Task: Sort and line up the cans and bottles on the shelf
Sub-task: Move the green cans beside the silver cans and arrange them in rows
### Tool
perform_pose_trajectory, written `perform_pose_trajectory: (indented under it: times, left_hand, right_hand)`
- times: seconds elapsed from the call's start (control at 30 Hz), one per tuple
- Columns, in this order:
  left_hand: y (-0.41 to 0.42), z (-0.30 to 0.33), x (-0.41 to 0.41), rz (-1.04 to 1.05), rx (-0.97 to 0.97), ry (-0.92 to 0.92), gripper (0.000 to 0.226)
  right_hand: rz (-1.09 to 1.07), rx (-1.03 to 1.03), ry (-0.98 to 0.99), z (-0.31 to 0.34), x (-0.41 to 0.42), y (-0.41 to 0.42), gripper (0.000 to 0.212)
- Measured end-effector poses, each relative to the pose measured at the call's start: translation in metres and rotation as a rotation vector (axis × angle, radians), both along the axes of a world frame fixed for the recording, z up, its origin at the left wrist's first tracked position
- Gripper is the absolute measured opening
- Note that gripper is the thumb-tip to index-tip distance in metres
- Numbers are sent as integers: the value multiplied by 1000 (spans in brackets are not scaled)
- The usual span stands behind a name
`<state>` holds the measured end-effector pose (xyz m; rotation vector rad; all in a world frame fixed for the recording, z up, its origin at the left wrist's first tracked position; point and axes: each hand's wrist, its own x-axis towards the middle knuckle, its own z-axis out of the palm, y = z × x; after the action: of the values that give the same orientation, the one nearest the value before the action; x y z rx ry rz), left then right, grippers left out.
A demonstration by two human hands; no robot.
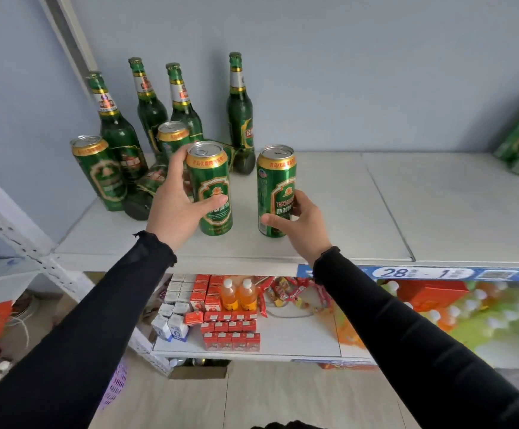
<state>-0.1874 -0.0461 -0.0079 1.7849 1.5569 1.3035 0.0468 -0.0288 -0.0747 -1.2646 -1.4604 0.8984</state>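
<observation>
Head view: two upright green cans are gripped on the white shelf point(329, 239), the left can point(210, 188) by the left hand point(176, 209), the right can point(276, 193) by the right hand point(298, 226).

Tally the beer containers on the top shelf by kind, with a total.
Standing green bottles: 4
Green bottles lying down: 2
Green cans: 4
Total: 10
</observation>
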Motion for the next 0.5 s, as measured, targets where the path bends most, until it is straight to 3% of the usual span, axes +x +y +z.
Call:
perform_pose_trajectory:
  times: [0.23,0.5]
  left_hand:
    - [14,-7,205,-168,-28,-16,96]
    - [17,-11,416,-346,-62,-31,94]
  right_hand:
    - [-210,-2,9,5,203,-34,72]
    - [-398,-3,-17,11,399,-63,57]
